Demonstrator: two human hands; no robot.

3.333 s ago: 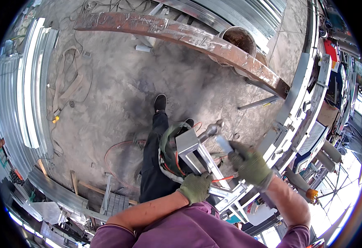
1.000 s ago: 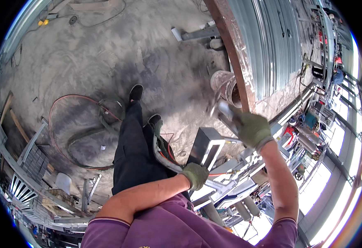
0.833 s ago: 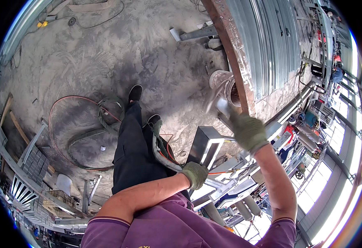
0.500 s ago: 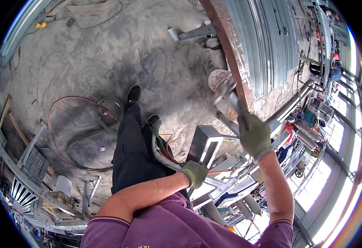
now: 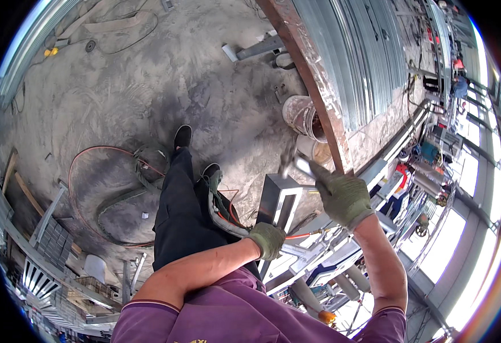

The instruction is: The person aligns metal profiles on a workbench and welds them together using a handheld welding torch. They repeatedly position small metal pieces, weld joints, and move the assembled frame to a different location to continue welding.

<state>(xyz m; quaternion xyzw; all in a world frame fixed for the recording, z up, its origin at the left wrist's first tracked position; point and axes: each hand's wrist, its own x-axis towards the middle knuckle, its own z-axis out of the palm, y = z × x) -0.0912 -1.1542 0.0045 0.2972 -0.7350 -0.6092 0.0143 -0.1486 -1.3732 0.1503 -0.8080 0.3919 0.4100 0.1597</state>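
Note:
A hammer [image 5: 304, 166] is gripped by its handle in my gloved right hand [image 5: 345, 197]; its head, blurred by motion, points left. Just below the hammer's head is a grey metal bracket [image 5: 271, 196], box-like with a rectangular opening. The green-gloved fingers of my left hand [image 5: 267, 240] are closed around the bracket's near end, in front of my body. A grey-green cable bundle with an orange hose [image 5: 225, 220] runs along my leg toward my left hand.
A rust-brown beam [image 5: 319, 94] edges a table stacked with galvanized metal profiles [image 5: 356, 63]. Two buckets [image 5: 297, 114] stand beside it on the floor. A red hose [image 5: 74, 188] lies coiled at left. Grey blocks [image 5: 54, 244] are stacked at far left. Another person [image 5: 461, 86] is at far right.
My right hand and the hammer have swung down and to the left, nearer the metal bracket. My left hand keeps its hold. The view has shifted slightly.

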